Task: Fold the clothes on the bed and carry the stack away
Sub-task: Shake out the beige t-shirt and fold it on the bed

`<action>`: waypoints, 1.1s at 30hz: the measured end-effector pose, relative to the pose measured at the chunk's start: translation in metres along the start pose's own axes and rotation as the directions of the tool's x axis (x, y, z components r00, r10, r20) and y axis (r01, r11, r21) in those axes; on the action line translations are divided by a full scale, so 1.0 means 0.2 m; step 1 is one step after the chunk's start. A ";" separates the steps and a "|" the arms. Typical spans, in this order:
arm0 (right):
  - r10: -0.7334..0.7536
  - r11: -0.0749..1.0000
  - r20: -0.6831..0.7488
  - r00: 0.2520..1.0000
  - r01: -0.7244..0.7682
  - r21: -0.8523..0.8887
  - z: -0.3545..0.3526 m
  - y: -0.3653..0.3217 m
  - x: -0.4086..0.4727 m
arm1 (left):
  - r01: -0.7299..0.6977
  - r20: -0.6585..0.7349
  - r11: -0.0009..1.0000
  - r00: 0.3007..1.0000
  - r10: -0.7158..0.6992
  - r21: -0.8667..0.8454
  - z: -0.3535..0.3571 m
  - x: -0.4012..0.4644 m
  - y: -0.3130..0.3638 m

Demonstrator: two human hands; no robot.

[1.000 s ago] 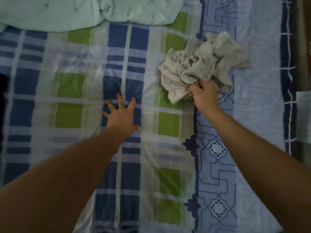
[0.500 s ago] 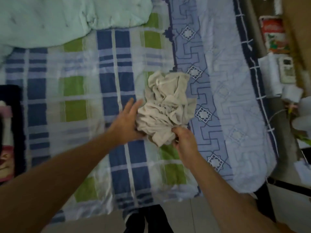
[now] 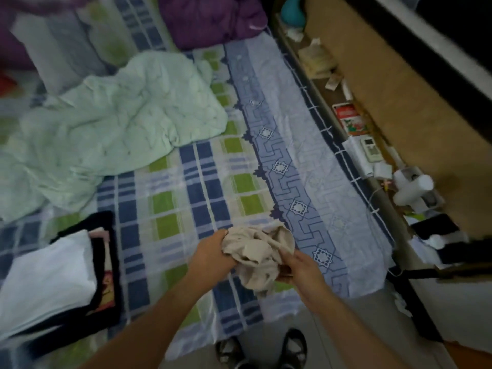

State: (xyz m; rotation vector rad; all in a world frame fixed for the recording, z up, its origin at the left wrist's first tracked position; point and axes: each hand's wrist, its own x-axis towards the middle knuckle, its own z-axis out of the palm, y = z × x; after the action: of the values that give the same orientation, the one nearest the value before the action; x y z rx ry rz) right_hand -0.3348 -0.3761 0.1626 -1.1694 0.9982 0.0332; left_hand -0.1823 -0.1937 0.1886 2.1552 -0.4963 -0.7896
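A crumpled beige garment (image 3: 259, 255) hangs bunched between both hands, lifted above the near edge of the bed (image 3: 202, 182). My left hand (image 3: 213, 255) grips its left side. My right hand (image 3: 300, 267) pinches a fold on its right side. A stack of folded clothes (image 3: 48, 278), white on top with dark and patterned pieces beneath, lies at the bed's near left corner.
A pale green quilt (image 3: 111, 123) lies rumpled across the far left of the bed, a purple blanket (image 3: 210, 20) at the head. A cluttered ledge with a remote control (image 3: 371, 149) runs along the right side. My sandalled feet (image 3: 262, 350) stand on the floor.
The beige garment was pulled from the far right of the bed towards me and lifted. My left hand left the sheet and took hold of it. The view pulled back.
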 end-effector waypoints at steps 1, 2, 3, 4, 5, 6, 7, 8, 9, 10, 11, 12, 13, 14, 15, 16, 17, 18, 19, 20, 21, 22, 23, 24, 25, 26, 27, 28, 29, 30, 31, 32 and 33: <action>-0.001 1.000 -0.027 1.000 0.001 0.000 -0.02 -0.02 -0.06 | 0.018 -0.019 1.000 1.000 -0.018 -0.017 -0.03 -0.06 0.04; -0.005 1.000 -0.052 0.999 0.005 0.002 -0.05 -0.04 -0.11 | 0.028 -0.035 0.999 0.999 -0.029 -0.034 -0.05 -0.10 0.07; -0.012 1.000 -0.067 0.998 0.013 0.010 -0.07 -0.07 -0.16 | 0.036 -0.049 0.998 0.998 -0.038 -0.052 -0.07 -0.15 0.10; -0.023 0.999 -0.078 0.997 0.025 0.026 -0.10 -0.10 -0.21 | 0.045 -0.065 0.997 0.997 -0.050 -0.067 -0.09 -0.19 0.14; -0.035 0.998 -0.088 0.996 0.039 0.050 -0.13 -0.13 -0.24 | 0.048 -0.083 0.995 0.995 -0.055 -0.086 -0.11 -0.22 0.17; -0.047 0.995 -0.097 0.994 0.054 0.078 -0.16 -0.17 -0.27 | 0.042 -0.099 0.993 0.994 -0.052 -0.107 -0.13 -0.26 0.20; -0.059 0.993 -0.102 0.993 0.070 0.099 -0.19 -0.21 -0.29 | 0.029 -0.108 0.992 0.993 -0.042 -0.123 -0.14 -0.30 0.24; -0.072 0.990 -0.103 0.992 0.084 0.116 -0.22 -0.25 -0.31 | 0.010 -0.112 0.992 0.993 -0.024 -0.126 -0.15 -0.34 0.28; -0.082 0.986 -0.101 0.992 0.096 0.136 -0.25 -0.29 -0.33 | -0.015 -0.111 0.992 0.994 0.001 -0.123 -0.14 -0.37 0.32; -0.086 0.981 -0.094 0.992 0.101 0.168 -0.27 -0.32 -0.35 | -0.037 -0.109 0.992 0.994 0.024 -0.119 -0.14 -0.41 0.35; -0.082 0.973 -0.081 0.993 0.097 0.208 -0.30 -0.35 -0.36 | -0.055 -0.110 0.992 0.993 0.042 -0.117 -0.13 -0.45 0.39; -0.074 0.963 -0.066 0.995 0.088 0.254 -0.32 -0.38 -0.38 | -0.062 -0.111 0.992 0.993 0.050 -0.111 -0.12 -0.49 0.42; -0.065 0.950 -0.052 0.997 0.078 0.302 -0.34 -0.41 -0.39 | -0.062 -0.106 0.992 0.993 0.050 -0.106 -0.11 -0.52 0.46; -0.058 0.935 -0.039 0.998 0.067 0.347 -0.37 -0.43 -0.41 | -0.051 -0.093 0.994 0.995 0.041 -0.102 -0.10 -0.56 0.49; -0.054 0.924 -0.026 0.998 0.060 0.379 -0.39 -0.45 -0.43 | -0.034 -0.064 0.994 0.998 0.027 -0.106 -0.09 -0.59 0.53; -0.058 0.917 -0.011 0.998 0.058 0.394 -0.42 -0.46 -0.45 | -0.016 -0.013 0.995 1.000 0.015 -0.103 -0.09 -0.62 0.57; -0.068 0.917 0.000 0.998 0.063 0.394 -0.45 -0.48 -0.47 | -0.006 0.051 0.997 0.999 0.010 -0.082 -0.08 -0.66 0.61; -0.080 0.920 0.007 0.997 0.071 0.384 -0.49 -0.49 -0.49 | -0.001 0.111 0.999 0.994 0.006 -0.044 -0.08 -0.69 0.66; -0.091 0.925 0.010 0.996 0.081 0.372 -0.52 -0.50 -0.50 | 0.002 0.157 1.000 0.988 0.000 -0.010 -0.08 -0.72 0.71; -0.102 0.928 0.013 0.995 0.090 0.363 -0.55 -0.52 -0.52 | 0.005 0.184 1.000 0.983 -0.006 0.002 -0.07 -0.75 0.76; -0.112 0.929 0.018 0.994 0.098 0.356 -0.57 -0.54 -0.53 | 0.010 0.193 1.000 0.981 -0.008 -0.008 -0.06 -0.78 0.80; -0.122 0.933 0.026 0.992 0.105 0.345 -0.60 -0.56 -0.55 | 0.008 0.180 1.000 0.984 -0.004 -0.022 -0.05 -0.81 0.84; -0.132 0.936 0.037 0.991 0.113 0.334 -0.63 -0.59 -0.56 | 0.000 0.149 0.999 0.989 0.006 -0.037 -0.05 -0.83 0.87; -0.142 0.939 0.050 0.989 0.118 0.322 -0.65 -0.61 -0.58 | -0.007 0.107 0.998 0.994 0.013 -0.057 -0.04 -0.86 0.90; -0.151 0.943 0.064 0.987 0.124 0.308 -0.67 -0.63 -0.59 | -0.008 0.063 0.996 0.998 0.014 -0.092 -0.03 -0.88 0.93; -0.161 0.947 0.076 0.984 0.132 0.294 -0.69 -0.65 -0.61 | -0.005 0.025 0.991 1.000 0.008 -0.136 -0.03 -0.90 0.96; -0.175 0.948 0.086 0.981 0.144 0.284 -0.71 -0.68 -0.63 | -0.005 -0.003 0.984 1.000 0.005 -0.180 -0.03 -0.92 0.98; -0.193 0.947 0.094 0.977 0.160 0.280 -0.73 -0.71 -0.65 | -0.010 -0.022 0.976 1.000 0.005 -0.218 -0.02 -0.93 1.01; -0.216 0.944 0.099 0.971 0.181 0.277 -0.75 -0.73 -0.67 | -0.015 -0.033 0.967 0.999 0.007 -0.256 -0.03 -0.94 1.05; -0.243 0.942 0.099 0.965 0.211 0.261 -0.76 -0.76 -0.70 | -0.015 -0.035 0.953 0.999 0.005 -0.303 -0.03 -0.95 1.08; -0.277 0.942 0.096 0.956 0.250 0.224 -0.76 -0.79 -0.73 | -0.007 -0.029 0.930 1.000 -0.004 -0.367 -0.03 -0.96 1.12; -0.319 0.939 0.100 0.943 0.300 0.167 -0.76 -0.80 -0.76 | 0.003 -0.017 0.901 1.000 -0.011 -0.433 -0.03 -0.97 1.17; -0.370 0.928 0.125 0.921 0.359 0.100 -0.74 -0.82 -0.80 | 0.009 -0.010 0.877 1.000 -0.015 -0.480 -0.03 -0.98 1.21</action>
State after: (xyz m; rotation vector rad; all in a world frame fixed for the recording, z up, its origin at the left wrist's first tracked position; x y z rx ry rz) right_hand -0.4426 -0.4900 0.3866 -1.2501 0.6387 -0.2142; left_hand -0.3428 -0.2307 0.4523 1.6983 -0.2435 -0.8067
